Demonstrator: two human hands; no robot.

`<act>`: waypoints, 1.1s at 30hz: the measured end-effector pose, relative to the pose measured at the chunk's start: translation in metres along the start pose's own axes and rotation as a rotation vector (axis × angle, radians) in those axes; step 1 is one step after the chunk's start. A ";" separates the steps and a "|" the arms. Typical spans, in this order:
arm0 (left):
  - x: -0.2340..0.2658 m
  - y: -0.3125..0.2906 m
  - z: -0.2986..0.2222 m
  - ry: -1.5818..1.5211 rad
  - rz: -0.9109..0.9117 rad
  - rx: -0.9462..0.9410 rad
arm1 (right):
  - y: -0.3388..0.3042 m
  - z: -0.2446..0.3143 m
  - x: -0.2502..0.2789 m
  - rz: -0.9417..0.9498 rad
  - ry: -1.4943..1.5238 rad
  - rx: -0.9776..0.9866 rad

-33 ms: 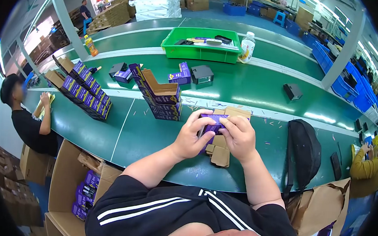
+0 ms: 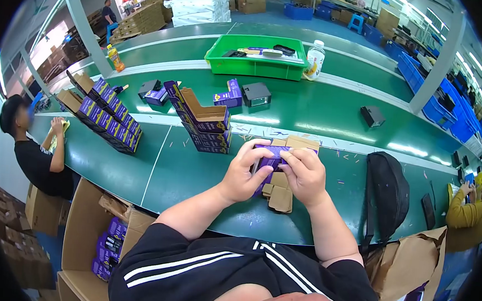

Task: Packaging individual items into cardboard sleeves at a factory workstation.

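The fingers of the left hand [image 2: 243, 175] are clamped around the left side of a small purple box [image 2: 272, 162], thumb on the near side; the fingers of the right hand [image 2: 306, 174] pinch together at its upper right. The box is at the centre, in front of the person's chest, over a green tabletop [image 2: 337, 206]. It looks like thin printed card: light, fairly stiff at the edges, easily dented, perhaps slightly slick. Opposite side walls seem the best hold, with light pressure; whether it is filled cannot be told.

Outward from the box, brown cardboard [image 2: 279, 200] lies at six o'clock. A stack of purple boxes [image 2: 213, 140] stands at ten o'clock, with longer rows [image 2: 110, 125] at nine. A black device [image 2: 257, 94] sits at eleven, a green tray [image 2: 255, 70] at twelve, a bottle [image 2: 315, 61] at one, and a black bag [image 2: 389, 187] at three.
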State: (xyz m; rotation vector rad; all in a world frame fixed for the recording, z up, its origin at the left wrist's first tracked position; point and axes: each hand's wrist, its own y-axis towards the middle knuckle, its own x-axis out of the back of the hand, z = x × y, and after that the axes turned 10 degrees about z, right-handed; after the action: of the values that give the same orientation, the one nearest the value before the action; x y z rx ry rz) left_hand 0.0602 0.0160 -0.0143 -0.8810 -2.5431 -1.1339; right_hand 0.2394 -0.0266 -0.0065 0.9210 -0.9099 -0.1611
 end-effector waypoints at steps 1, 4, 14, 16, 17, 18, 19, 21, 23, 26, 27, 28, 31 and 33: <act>-0.001 0.000 0.001 -0.018 -0.015 0.011 | -0.001 0.001 0.000 -0.019 -0.019 0.016; -0.004 -0.001 0.005 -0.070 -0.059 0.046 | -0.003 0.003 -0.002 -0.075 -0.073 0.065; -0.003 0.005 -0.001 0.011 0.075 -0.077 | -0.011 -0.018 0.010 0.097 0.408 -0.306; -0.005 0.008 -0.002 -0.164 0.066 0.011 | -0.011 -0.025 0.018 0.145 0.521 -0.374; -0.005 0.008 -0.003 -0.332 0.053 0.108 | -0.011 -0.030 0.021 0.198 0.643 -0.437; -0.005 0.009 -0.005 -0.500 0.040 0.206 | -0.011 -0.034 0.024 0.251 0.766 -0.500; -0.007 0.012 -0.005 -0.666 0.027 0.306 | -0.011 -0.039 0.028 0.305 0.890 -0.561; -0.010 0.014 0.000 -0.709 -0.048 0.319 | -0.006 -0.052 0.034 0.189 1.080 -0.787; -0.018 0.017 0.008 -0.801 -0.194 0.344 | -0.025 -0.104 0.031 -0.058 1.158 -0.973; -0.024 0.013 0.016 -0.820 -0.245 0.371 | -0.040 -0.144 0.031 -0.436 1.298 -1.151; -0.024 0.011 0.016 -0.793 -0.224 0.382 | -0.040 -0.149 0.033 -0.566 1.362 -1.145; -0.025 0.009 0.016 -0.765 -0.202 0.392 | -0.040 -0.153 0.035 -0.697 1.424 -1.136; -0.027 0.006 0.017 -0.713 -0.165 0.399 | -0.046 -0.159 0.031 -0.829 1.416 -1.117; -0.029 0.005 0.017 -0.665 -0.135 0.392 | -0.053 -0.161 0.027 -0.827 1.282 -1.106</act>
State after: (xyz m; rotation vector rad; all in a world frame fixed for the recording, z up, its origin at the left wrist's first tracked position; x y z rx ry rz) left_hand 0.0868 0.0187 -0.0347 -1.1253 -3.2271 -0.3515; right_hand 0.3885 0.0268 -0.0737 0.1380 0.7842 -0.6076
